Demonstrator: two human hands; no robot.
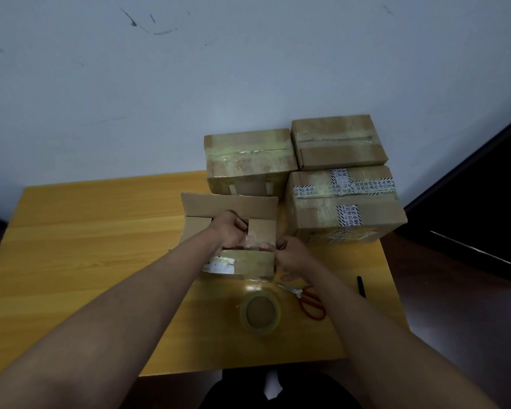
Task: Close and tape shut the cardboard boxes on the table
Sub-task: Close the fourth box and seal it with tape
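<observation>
We are at the flap-folding step on the open box [230, 231], which sits at the centre of the frame on the bench [86, 255], just in front of three boxes already taped: one behind it [248, 160], one at the upper right [337, 140], and a larger one with printed tape [345, 208] just to its right. Our left hand [230, 231] is curled over the middle of the box top, fingers gripping down on the inner flaps, while our right hand [292, 255] pinches the right end of the near flap [248, 261]; the far flap [227, 205] stands up. To do this well, we judge that the short inner flaps should be pressed flat first, then the near and far flaps brought together so their edges meet squarely along the centre, with no overlap or gap. One hand should keep the seam pinned while the other reaches for the tape roll [260, 312], which lies near the bottom centre of the frame, just below the box, with the red-handled scissors [307, 299] beside it to the right. A dark pen-like object [361, 286] lies further right. If the flaps spring up before tape goes on, the seam will likely set crooked.
</observation>
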